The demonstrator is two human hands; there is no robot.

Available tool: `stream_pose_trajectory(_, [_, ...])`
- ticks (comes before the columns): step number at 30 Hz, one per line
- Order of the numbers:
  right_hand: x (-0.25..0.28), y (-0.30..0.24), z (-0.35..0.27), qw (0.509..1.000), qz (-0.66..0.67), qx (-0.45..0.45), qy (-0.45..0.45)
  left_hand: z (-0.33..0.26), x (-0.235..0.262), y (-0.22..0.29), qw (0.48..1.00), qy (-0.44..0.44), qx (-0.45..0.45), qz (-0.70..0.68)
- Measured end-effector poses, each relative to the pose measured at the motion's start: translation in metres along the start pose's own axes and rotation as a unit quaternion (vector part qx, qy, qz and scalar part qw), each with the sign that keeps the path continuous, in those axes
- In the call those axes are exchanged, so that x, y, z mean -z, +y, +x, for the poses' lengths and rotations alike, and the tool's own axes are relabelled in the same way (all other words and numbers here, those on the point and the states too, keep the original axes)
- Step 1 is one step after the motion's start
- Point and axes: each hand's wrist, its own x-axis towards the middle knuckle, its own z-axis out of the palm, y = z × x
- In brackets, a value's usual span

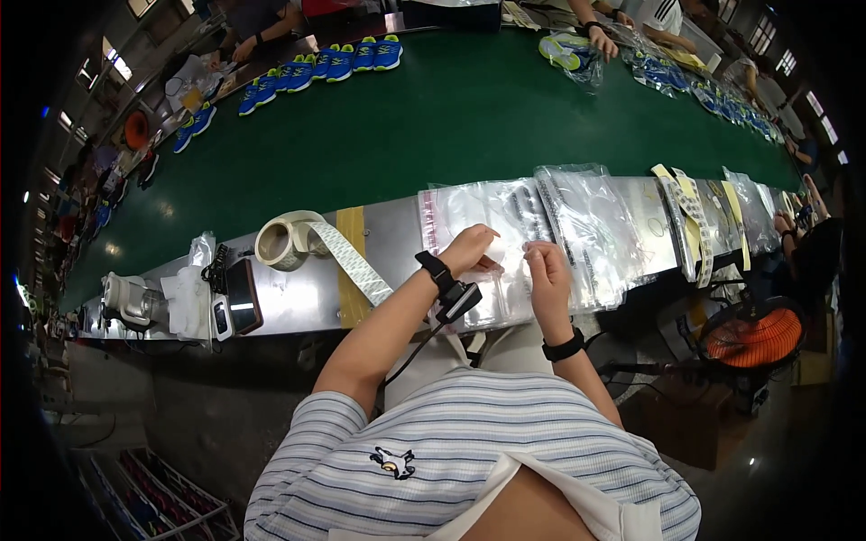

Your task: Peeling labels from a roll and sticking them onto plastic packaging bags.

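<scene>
Clear plastic bags (591, 216) lie in overlapping piles on the metal ledge in front of me. Over the nearer bags, my left hand (467, 251) is closed, its fingers curled and bent toward the right. My right hand (548, 276) is a short way to the right, thumb and fingertips pinched together above the same bags. Whatever is between the fingers of either hand is too small or too clear to make out. To the left of my left hand, a roll of white labels (281, 243) stands on the ledge, its strip (352, 260) trailing toward my forearm.
Beyond the ledge runs a green conveyor belt (361, 135) carrying blue shoes (316, 65) and bagged shoes (735, 108). A phone (244, 296) and a tape dispenser (131, 302) sit at left. Label strips (690, 216) and an orange fan (753, 338) are at right. Other people work across the belt.
</scene>
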Motion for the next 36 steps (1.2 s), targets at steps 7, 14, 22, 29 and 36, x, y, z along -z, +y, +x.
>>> stream_pose_trajectory(7, [-0.005,-0.019,-0.013,0.983,-0.079,0.043,-0.163,0.021,-0.008,0.008,0.993,-0.054,0.053,0.086])
stream_pose_trajectory(14, [-0.001,-0.028,-0.033,0.929,-0.228,0.108,-0.27,-0.049,0.019,0.028,0.935,-0.091,0.112,0.324])
stream_pose_trajectory(22, [-0.028,-0.018,-0.045,0.84,-0.383,0.243,-0.3,-0.123,0.049,-0.006,0.985,-0.025,0.019,0.167])
stream_pose_trajectory(29, [-0.023,-0.004,-0.026,0.966,-0.174,0.066,-0.178,-0.178,0.059,-0.078,0.941,0.236,-0.025,-0.243])
stream_pose_trajectory(36, [0.068,-0.02,0.027,0.967,0.152,-0.108,0.175,-0.193,0.057,-0.143,0.944,0.292,0.147,-0.044])
